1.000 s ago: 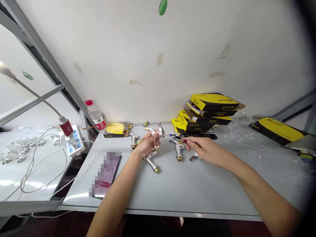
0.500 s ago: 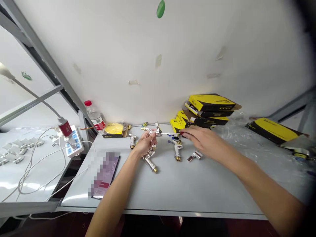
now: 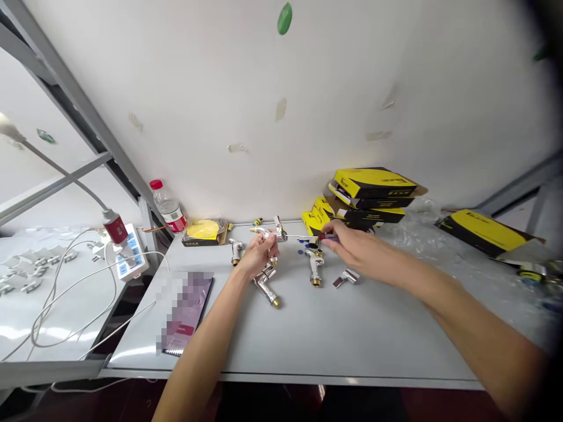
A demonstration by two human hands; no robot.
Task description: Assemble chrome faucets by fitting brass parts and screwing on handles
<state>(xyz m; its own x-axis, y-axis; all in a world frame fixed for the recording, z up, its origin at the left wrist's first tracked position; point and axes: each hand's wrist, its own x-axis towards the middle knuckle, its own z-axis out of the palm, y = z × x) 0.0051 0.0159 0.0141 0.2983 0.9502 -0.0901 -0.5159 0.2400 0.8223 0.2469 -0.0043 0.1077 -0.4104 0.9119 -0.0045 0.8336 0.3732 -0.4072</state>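
My left hand [image 3: 257,255] is closed round a chrome faucet [image 3: 280,230], held above the table with its lever up. In my right hand [image 3: 349,246] is the dark red handle of a screwdriver [image 3: 301,237]; its thin shaft points left and meets the faucet's side. Below my left hand lies another chrome faucet [image 3: 266,288] with a brass end. A chrome faucet body [image 3: 315,268] stands between the hands, with small blue discs behind it. A loose chrome lever handle [image 3: 346,277] rests under my right hand. One more chrome body [image 3: 236,251] is left of my left hand.
Yellow-and-black boxes [image 3: 373,183] are stacked by the wall, with another box [image 3: 486,231] and clear plastic wrap [image 3: 422,234] at right. At left are a bottle [image 3: 169,208], a small box [image 3: 204,232], a phone-like slab [image 3: 191,313] and a power strip [image 3: 132,258] with cables.
The fingers of my right hand have shifted on the screwdriver handle, and more of the handle shows. The faucet stays in my left hand; the view has moved slightly.
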